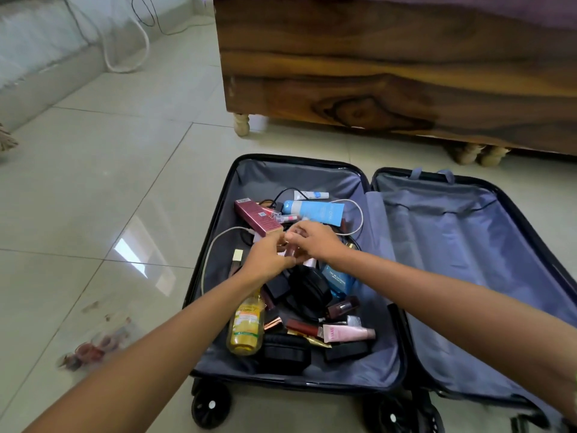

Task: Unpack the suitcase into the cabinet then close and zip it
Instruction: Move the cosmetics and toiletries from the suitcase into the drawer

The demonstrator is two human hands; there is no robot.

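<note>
Well, starting nearest the wheels [212, 404] (two show plainly, with part of a third at the right): the suitcase [379, 375] lies open flat on the tiled floor [93, 189], and all the loose things sit in its left half; the right half holds only its lining.

Along the near edge I count one yellow bottle [245, 323], one pink tube [346, 333], one dark red lipstick [302, 327] and two black cases [285, 351]. Toward the middle lie a blue box [337, 281] and a black pouch [309, 290].

Above the middle, both hands meet. The left hand [268, 260] and right hand [315, 240] have their fingers curled together round something small and pale (I cannot tell what, nor which hand truly has it). My worry is that a little thing passed between two sets of fingers could slip and drop back into the heap, or onto the tiles, where glass would not fare well.

Farther on, toward the far edge: one maroon box [257, 217], one large blue tube [315, 210], one small white tube [310, 195], and two cables, one white cable [215, 245] and one black. Those cables loop among the items, so lifting anything carelessly could drag others out with it.

Beyond the case stands a wooden bed frame [390, 76]. No cabinet is in sight, so every piece faces a carry, and an overfull handful may spill on the way.
</note>
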